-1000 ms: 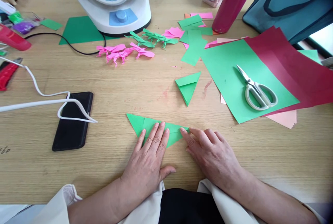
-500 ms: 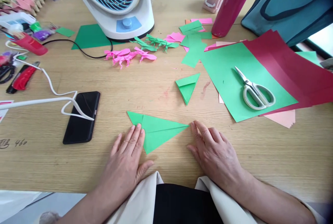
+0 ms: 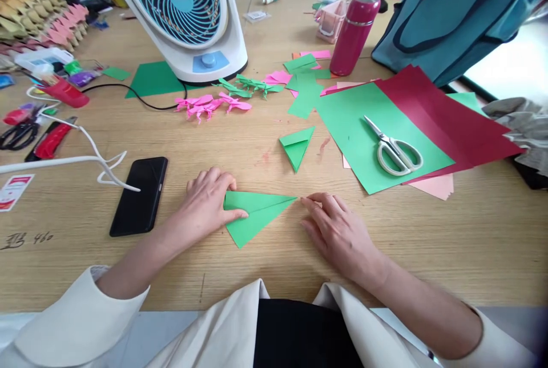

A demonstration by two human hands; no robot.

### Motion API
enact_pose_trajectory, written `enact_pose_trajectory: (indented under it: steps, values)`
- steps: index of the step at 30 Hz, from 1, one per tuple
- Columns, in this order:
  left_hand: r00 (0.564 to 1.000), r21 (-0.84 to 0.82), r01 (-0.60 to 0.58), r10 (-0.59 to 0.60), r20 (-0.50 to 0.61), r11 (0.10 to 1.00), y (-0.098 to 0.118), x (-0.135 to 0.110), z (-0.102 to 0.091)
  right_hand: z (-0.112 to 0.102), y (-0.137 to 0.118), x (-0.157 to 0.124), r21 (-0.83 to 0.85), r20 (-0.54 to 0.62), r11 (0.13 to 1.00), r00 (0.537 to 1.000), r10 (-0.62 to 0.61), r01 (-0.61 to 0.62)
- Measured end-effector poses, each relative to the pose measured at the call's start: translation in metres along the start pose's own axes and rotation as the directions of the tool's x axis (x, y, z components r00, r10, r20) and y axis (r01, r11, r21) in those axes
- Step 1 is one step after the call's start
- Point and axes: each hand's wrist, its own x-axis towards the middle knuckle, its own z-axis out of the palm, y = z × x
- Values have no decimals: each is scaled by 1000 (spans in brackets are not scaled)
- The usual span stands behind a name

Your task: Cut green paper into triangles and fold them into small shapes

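Observation:
A green paper folded into a long triangle (image 3: 262,214) lies on the wooden table (image 3: 257,271) in front of me. My left hand (image 3: 204,201) is curled over its left corner, thumb pressed on top of the paper, so that corner is hidden. My right hand (image 3: 338,231) rests flat on the table, fingers stretched out, with the fingertips just touching the paper's pointed right tip. A smaller folded green triangle (image 3: 295,145) lies just beyond.
To the right, white scissors (image 3: 396,152) lie on a green sheet (image 3: 342,122) over dark red sheets (image 3: 449,122). A black phone (image 3: 139,194) and white cable (image 3: 64,160) are at left. Behind are a fan (image 3: 184,14), pink origami figures (image 3: 209,104), a magenta bottle (image 3: 353,34), and a blue bag (image 3: 449,8).
My left hand slid off the paper's middle to its left corner and curled over it. My right hand stayed at the right tip. The view tilted up, showing more of the table.

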Motion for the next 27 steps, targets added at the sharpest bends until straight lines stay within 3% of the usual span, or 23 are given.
enact_pose_trajectory:
  steps: [4,9,12,15,16,18,20,21,23,24,27]
  values:
    - [994,-83,-40,49,98,996,5,2,-6,-2,2,0,139,-38,990,999,24,-19]
    - [950,-219,-256,287,121,942,19,11,-14,-6,1,16,247,-87,968,994,64,-41]
    - [900,-237,-395,426,96,887,30,24,-27,-12,2,31,365,43,926,996,82,-92]
    - [904,-219,-426,419,-84,878,32,42,-39,-19,7,44,513,209,819,963,171,-256]
    - [915,-227,-393,353,-196,891,29,48,-41,-21,8,47,567,227,769,954,198,-295]
    - [896,-331,-286,128,-425,899,22,59,-39,-21,10,53,676,208,663,947,246,-321]
    - [868,-579,-238,-97,-487,780,17,66,-29,-18,10,57,752,171,578,941,293,-317]
    - [895,-728,-218,-164,-414,650,16,68,-23,-14,9,59,777,158,546,936,314,-314]
    - [969,-939,-120,-170,-182,323,19,68,-9,-8,7,61,810,156,494,928,338,-316]
    - [985,-980,-48,-155,-79,193,23,66,-4,-5,6,61,819,168,476,927,335,-320]
    - [991,-998,66,-121,63,24,33,59,6,-3,7,59,825,235,447,929,287,-347]
